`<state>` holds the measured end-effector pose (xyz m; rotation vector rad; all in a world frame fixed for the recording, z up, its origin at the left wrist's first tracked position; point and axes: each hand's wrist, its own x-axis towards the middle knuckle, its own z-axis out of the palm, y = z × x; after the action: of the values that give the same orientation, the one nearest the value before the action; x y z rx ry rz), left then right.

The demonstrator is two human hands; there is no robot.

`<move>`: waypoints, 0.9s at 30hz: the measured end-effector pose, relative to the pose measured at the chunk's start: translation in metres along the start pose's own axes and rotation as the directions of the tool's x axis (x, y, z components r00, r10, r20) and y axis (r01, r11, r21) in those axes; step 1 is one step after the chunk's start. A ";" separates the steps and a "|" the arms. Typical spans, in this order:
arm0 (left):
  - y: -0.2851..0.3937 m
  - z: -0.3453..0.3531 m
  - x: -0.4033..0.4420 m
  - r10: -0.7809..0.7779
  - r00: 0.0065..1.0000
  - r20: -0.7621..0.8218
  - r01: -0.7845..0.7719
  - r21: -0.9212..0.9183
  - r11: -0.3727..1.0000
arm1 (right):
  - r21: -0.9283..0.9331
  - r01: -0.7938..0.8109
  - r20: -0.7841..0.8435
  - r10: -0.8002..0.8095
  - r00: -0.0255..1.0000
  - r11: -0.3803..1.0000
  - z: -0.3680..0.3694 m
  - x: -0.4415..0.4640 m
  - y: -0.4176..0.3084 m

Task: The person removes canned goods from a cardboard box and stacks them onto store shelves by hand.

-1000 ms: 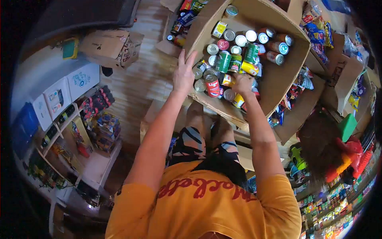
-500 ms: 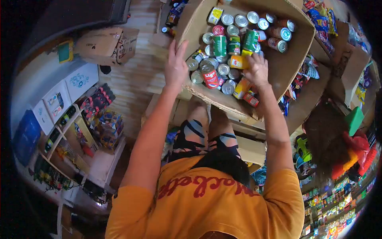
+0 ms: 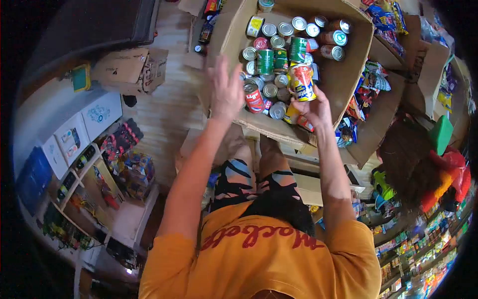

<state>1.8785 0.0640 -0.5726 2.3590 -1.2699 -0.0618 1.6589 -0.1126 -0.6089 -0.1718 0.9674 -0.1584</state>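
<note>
A large open cardboard box (image 3: 348, 74) in front of me holds several cans, some standing, some tipped. In my right hand (image 3: 318, 109) is a yellow can (image 3: 302, 82) with a red picture on its label, held up over the others. My left hand (image 3: 225, 89) hovers at the box's left side, fingers spread and holding nothing. Nearby inside the box are a red Ligo can (image 3: 254, 98) and green cans, one green can (image 3: 265, 62) near the middle. Part of the left wall is hidden behind my left hand.
To the right, another cardboard box (image 3: 386, 107) holds snack packets. A closed carton (image 3: 127, 70) sits on the floor at left, above a shelf unit (image 3: 79, 174) with goods. Red and orange plastic items (image 3: 448, 182) are at far right, over shelves of small products.
My right hand has lifted the yellow can from among the others and turned it upright. My left hand has let go of the box's left edge and opened.
</note>
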 end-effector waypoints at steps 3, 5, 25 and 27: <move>0.038 0.003 -0.009 -0.212 0.904 0.370 0.420 -0.687 0.593 | 0.304 -0.088 0.202 0.026 0.979 0.949 0.021 -0.004 0.031; 0.044 0.020 -0.011 -0.213 0.825 0.524 0.561 -0.805 0.192 | 0.448 -0.184 0.254 0.072 0.964 0.875 0.042 -0.011 0.043; -0.010 -0.029 -0.009 0.016 0.694 0.719 0.582 -0.575 0.575 | -0.795 -0.309 0.271 -0.762 0.589 -0.522 0.015 0.091 0.019; -0.016 -0.028 -0.022 0.034 0.575 0.818 0.767 -0.553 0.325 | -0.729 -0.333 0.294 -0.712 0.638 -0.599 -0.004 0.116 0.013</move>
<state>1.8851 0.0998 -0.5583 1.5101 -0.4698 -1.6082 1.7214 -0.1244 -0.7068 -2.6846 1.4078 0.2592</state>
